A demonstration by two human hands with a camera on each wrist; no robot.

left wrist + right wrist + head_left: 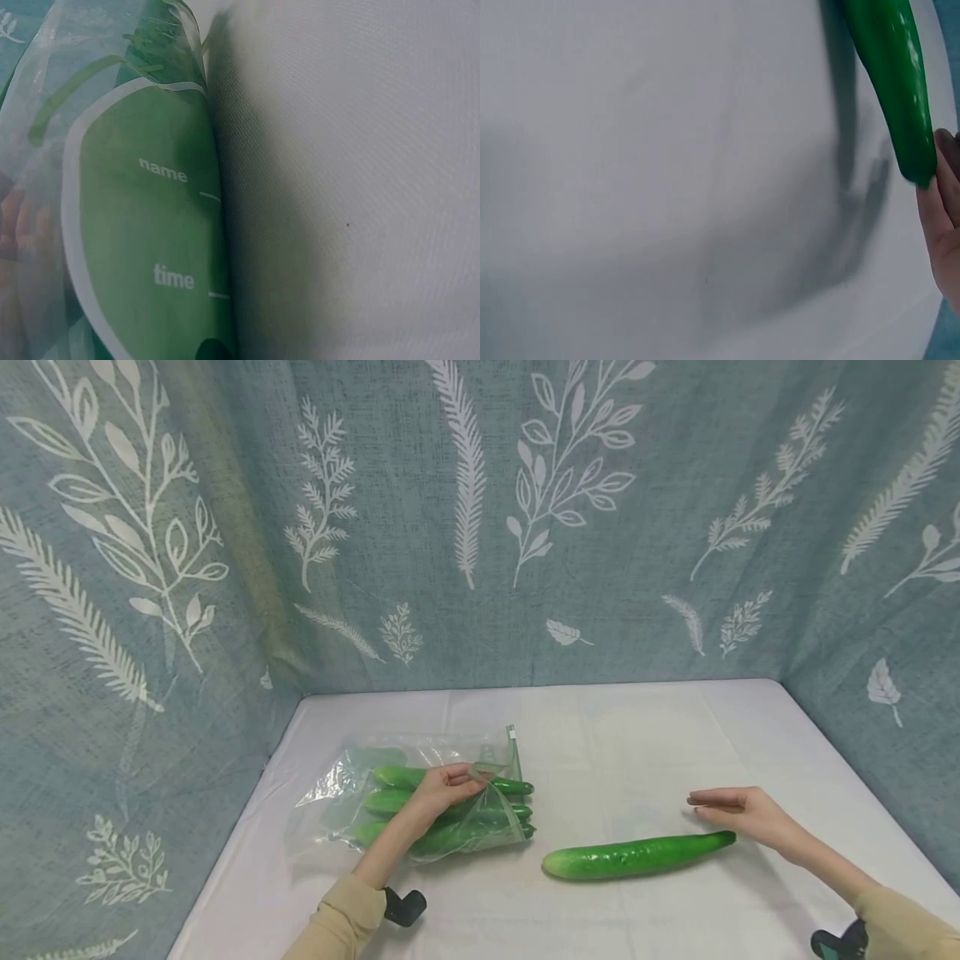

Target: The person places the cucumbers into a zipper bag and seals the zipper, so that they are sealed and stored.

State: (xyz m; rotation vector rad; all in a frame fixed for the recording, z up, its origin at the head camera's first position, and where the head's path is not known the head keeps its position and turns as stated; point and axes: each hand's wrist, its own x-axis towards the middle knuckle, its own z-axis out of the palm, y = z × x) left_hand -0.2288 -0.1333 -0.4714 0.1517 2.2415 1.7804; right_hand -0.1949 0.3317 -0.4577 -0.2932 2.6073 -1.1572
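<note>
A clear zip bag lies on the left side of the table with three green cucumbers inside, their tips toward its open right end. My left hand pinches the plastic near that end. In the left wrist view, the bag's green label reads "name" and "time", and fingers show blurred through the plastic. Another cucumber lies on the cloth right of the bag. Beside its narrow right end is my right hand, fingers extended and holding nothing; in the right wrist view the fingers overlap the cucumber tip.
A white cloth covers the table. Blue-green curtains with white leaf prints stand behind it and along both sides. Dark devices are worn at the left wrist and the right wrist.
</note>
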